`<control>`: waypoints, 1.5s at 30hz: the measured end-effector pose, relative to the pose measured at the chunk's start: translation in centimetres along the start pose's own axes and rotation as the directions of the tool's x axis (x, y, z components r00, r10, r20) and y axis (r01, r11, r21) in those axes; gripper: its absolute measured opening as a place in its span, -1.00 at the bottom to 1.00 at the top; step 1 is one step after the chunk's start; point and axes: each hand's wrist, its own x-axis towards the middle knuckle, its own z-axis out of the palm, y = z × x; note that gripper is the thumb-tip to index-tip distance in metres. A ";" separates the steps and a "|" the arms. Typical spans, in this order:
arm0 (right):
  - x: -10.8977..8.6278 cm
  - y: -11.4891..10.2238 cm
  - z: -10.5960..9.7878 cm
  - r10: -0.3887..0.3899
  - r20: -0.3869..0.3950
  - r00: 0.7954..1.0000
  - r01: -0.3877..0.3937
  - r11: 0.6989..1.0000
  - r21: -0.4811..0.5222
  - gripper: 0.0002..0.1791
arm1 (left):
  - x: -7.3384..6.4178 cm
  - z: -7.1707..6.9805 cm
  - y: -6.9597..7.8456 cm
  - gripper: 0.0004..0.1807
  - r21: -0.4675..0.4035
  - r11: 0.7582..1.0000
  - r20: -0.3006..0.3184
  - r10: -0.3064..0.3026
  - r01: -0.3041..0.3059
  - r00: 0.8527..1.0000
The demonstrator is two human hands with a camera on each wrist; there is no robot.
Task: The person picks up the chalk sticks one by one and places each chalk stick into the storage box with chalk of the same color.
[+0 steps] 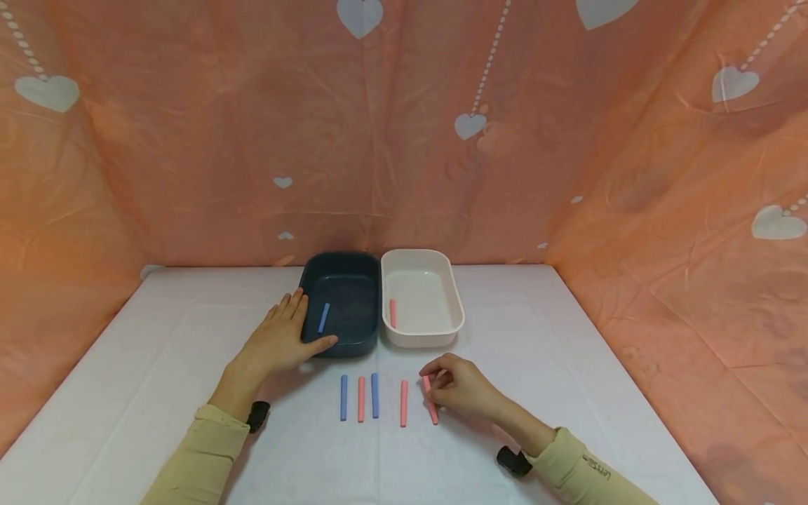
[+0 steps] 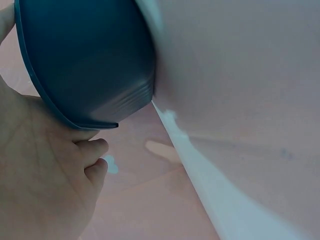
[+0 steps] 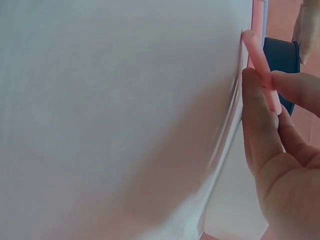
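My left hand (image 1: 278,340) rests against the left side and near corner of a dark blue tray (image 1: 362,345), fingers straight and thumb on the near rim. In the left wrist view the palm (image 2: 40,165) lies against the tray's rim. My right hand (image 1: 463,386) pinches a pink chalk stick (image 1: 433,412) between thumb and fingers; in the right wrist view this chalk (image 3: 257,52) is tilted, one end close to the white tabletop. To its left lie another pink chalk (image 1: 403,403), a blue chalk (image 1: 375,396), a pink one (image 1: 361,400) and a blue one (image 1: 344,398).
A white tray (image 1: 423,340) stands right beside the dark one, with one pink chalk (image 1: 393,313) in it. One blue chalk (image 1: 324,318) lies in the dark tray. Orange cloth (image 1: 379,140) with white hearts surrounds the white table (image 1: 524,337) at the back and sides.
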 end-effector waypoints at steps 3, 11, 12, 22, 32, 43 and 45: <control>-0.1 -0.1 0.1 -0.003 -0.001 1.000 0.003 1.000 0.015 -0.64 | 0.0 0.0 -0.1 0.30 0.002 1.000 -0.001 0.000 0.000 1.000; -0.2 -0.1 0.3 -0.036 0.005 0.999 0.035 0.996 0.078 -0.65 | 0.0 0.2 -0.2 0.30 -0.009 1.000 -0.002 0.002 -0.002 1.000; -0.2 -0.1 0.3 -0.036 0.006 0.999 0.036 0.996 0.082 -0.65 | 0.0 0.2 -0.2 0.30 -0.009 1.000 -0.003 0.001 -0.001 1.000; 0.4 -0.9 0.0 -0.095 -0.050 0.994 0.102 0.983 0.151 -0.63 | 0.0 0.3 -0.4 0.30 -0.004 1.000 -0.007 -0.004 0.004 1.000; 1.7 -1.9 -0.6 -0.091 -0.193 0.977 0.128 0.974 0.186 -0.61 | 0.0 0.1 -0.2 0.29 -0.002 1.000 -0.008 -0.004 0.004 1.000; 4.2 -2.5 -1.6 -0.064 -0.283 0.957 0.140 0.957 0.254 -0.59 | 0.1 0.2 -0.3 0.30 0.003 1.000 -0.006 0.000 0.000 1.000; 4.8 -2.6 -1.7 -0.064 -0.296 0.953 0.143 0.957 0.254 -0.59 | 0.1 0.2 -0.3 0.31 0.002 1.000 -0.005 -0.001 0.001 1.000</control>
